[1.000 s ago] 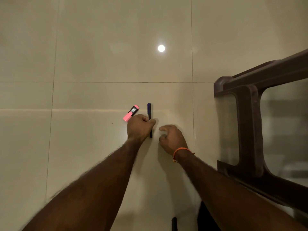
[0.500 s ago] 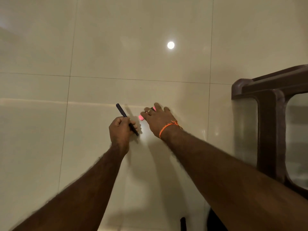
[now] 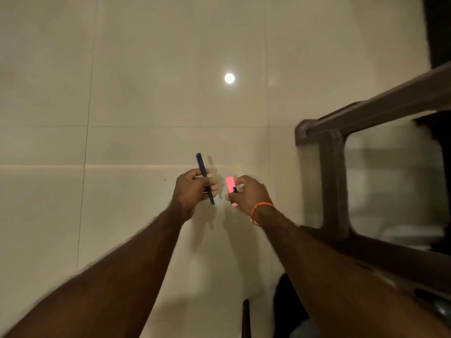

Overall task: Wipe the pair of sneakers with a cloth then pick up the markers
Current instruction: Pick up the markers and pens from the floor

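Over glossy tile floor (image 3: 136, 98), left grip (image 3: 192, 189) holds pen (image 3: 200, 162), right grip (image 3: 249, 195) highlighter (image 3: 230, 183).

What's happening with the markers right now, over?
Left hand shut on slim dark blue pen-style marker. Right hand shut on stubby pink highlighter marker. Both off the floor. Nothing in the way.

You can read no text here: the pink marker (image 3: 230, 186) between your right fingers (image 3: 238, 181) shows a dark label, but its print is too blurred.
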